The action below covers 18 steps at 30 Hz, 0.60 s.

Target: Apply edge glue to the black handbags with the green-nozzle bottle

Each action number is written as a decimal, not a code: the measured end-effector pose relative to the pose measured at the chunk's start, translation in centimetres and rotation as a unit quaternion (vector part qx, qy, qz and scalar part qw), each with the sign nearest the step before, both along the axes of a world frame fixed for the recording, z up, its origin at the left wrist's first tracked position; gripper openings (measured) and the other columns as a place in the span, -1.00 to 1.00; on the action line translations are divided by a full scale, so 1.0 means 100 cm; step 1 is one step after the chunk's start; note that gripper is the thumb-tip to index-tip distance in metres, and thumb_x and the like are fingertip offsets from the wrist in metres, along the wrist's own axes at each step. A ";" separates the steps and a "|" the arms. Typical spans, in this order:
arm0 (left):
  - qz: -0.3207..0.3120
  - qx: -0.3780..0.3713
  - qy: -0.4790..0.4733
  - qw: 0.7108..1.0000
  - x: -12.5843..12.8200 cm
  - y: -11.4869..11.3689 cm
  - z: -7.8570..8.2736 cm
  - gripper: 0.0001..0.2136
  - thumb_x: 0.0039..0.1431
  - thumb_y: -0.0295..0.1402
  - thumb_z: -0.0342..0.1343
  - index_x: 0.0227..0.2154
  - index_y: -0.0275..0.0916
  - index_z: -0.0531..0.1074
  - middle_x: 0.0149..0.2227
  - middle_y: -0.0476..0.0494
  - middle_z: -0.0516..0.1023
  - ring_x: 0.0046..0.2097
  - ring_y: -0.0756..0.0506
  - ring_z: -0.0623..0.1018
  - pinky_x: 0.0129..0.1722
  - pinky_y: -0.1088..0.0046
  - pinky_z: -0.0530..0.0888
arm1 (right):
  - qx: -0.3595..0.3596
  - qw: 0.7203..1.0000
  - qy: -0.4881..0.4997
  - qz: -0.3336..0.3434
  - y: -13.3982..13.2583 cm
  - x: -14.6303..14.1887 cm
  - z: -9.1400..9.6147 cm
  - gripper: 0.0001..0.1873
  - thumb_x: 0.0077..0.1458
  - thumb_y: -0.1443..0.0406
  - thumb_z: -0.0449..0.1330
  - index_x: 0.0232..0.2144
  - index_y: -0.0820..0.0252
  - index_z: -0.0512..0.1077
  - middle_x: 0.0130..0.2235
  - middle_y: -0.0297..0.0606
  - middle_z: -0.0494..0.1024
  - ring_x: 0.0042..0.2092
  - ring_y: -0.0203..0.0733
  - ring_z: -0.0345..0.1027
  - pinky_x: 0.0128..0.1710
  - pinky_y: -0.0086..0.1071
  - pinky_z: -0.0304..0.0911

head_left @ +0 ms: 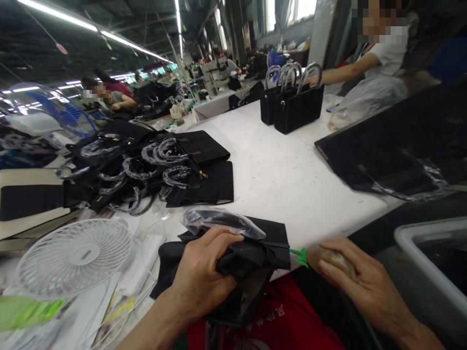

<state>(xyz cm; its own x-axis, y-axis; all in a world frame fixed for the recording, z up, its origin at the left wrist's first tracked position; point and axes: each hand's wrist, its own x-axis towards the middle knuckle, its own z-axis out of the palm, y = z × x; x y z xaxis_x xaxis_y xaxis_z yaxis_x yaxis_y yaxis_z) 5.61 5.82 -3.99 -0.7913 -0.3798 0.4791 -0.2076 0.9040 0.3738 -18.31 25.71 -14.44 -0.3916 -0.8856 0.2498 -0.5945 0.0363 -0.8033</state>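
My left hand (204, 272) is closed around bunched black fabric of a black handbag (272, 231) at the front edge of the table. Plastic film wraps the bag's handle (222, 221), which arches just above my fingers. In my right hand (359, 282) is a hand tool with a rounded brown handle (330, 260). Something bright green (301, 257) is tied or fixed at the tool's front end, which points at the bag's right side. Whether its thin tip touches the bag, I cannot tell.
Black handbags (146, 165) lie heaped on the left of the white table (270, 165). A white fan (82, 255) stands at near left. Finished-looking bags (299, 109) stand upright at the back, beside a co-worker's arm (350, 70). A pale bin (419, 243) is at right.
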 end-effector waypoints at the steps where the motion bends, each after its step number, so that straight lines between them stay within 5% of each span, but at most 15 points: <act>1: 0.000 0.001 -0.001 1.000 0.000 0.000 0.001 -0.77 0.04 -0.56 0.18 -0.21 -0.27 0.50 -0.25 -0.08 0.60 -0.18 0.02 0.60 -0.13 0.63 0.54 | 0.016 1.000 -0.017 0.014 -0.001 -0.001 -0.001 -0.87 0.37 0.16 0.13 -0.07 -0.04 0.37 -0.18 -0.46 0.49 -0.23 -0.29 0.42 -0.25 -0.48 0.28; 4: 0.000 0.000 -0.006 1.000 -0.002 0.000 0.001 -0.77 0.04 -0.55 0.19 -0.20 -0.27 0.50 -0.24 -0.08 0.60 -0.17 0.02 0.60 -0.11 0.65 0.53 | 0.060 0.994 -0.060 0.064 -0.004 -0.003 -0.006 -0.86 0.40 0.13 0.08 -0.09 -0.02 0.36 -0.21 -0.45 0.47 -0.24 -0.28 0.39 -0.25 -0.44 0.26; 9: -0.001 0.000 -0.002 1.000 -0.001 -0.002 0.000 -0.78 0.05 -0.55 0.18 -0.20 -0.28 0.49 -0.23 -0.08 0.60 -0.16 0.02 0.60 -0.10 0.65 0.53 | 0.014 1.000 -0.025 0.000 -0.008 -0.004 -0.007 -0.87 0.36 0.14 0.15 -0.08 -0.03 0.37 -0.17 -0.44 0.47 -0.21 -0.26 0.39 -0.22 -0.43 0.23; 13: 0.000 0.001 -0.008 1.000 0.000 -0.002 0.000 -0.76 0.04 -0.55 0.18 -0.19 -0.27 0.48 -0.25 -0.07 0.60 -0.18 0.01 0.60 -0.14 0.62 0.54 | 0.068 0.993 -0.085 0.051 -0.006 -0.007 -0.006 -0.83 0.37 0.10 0.10 -0.09 -0.02 0.39 -0.22 -0.44 0.49 -0.26 -0.24 0.41 -0.27 -0.40 0.26; 18: 0.004 -0.008 -0.009 1.000 0.001 0.000 -0.001 -0.77 0.06 -0.54 0.11 -0.19 -0.25 0.48 -0.25 -0.10 0.60 -0.18 -0.03 0.62 -0.18 0.54 0.58 | 0.083 0.989 -0.123 0.002 0.001 -0.009 -0.007 -0.75 0.32 0.03 0.14 -0.08 -0.02 0.40 -0.19 -0.41 0.53 -0.22 -0.16 0.45 -0.25 -0.37 0.30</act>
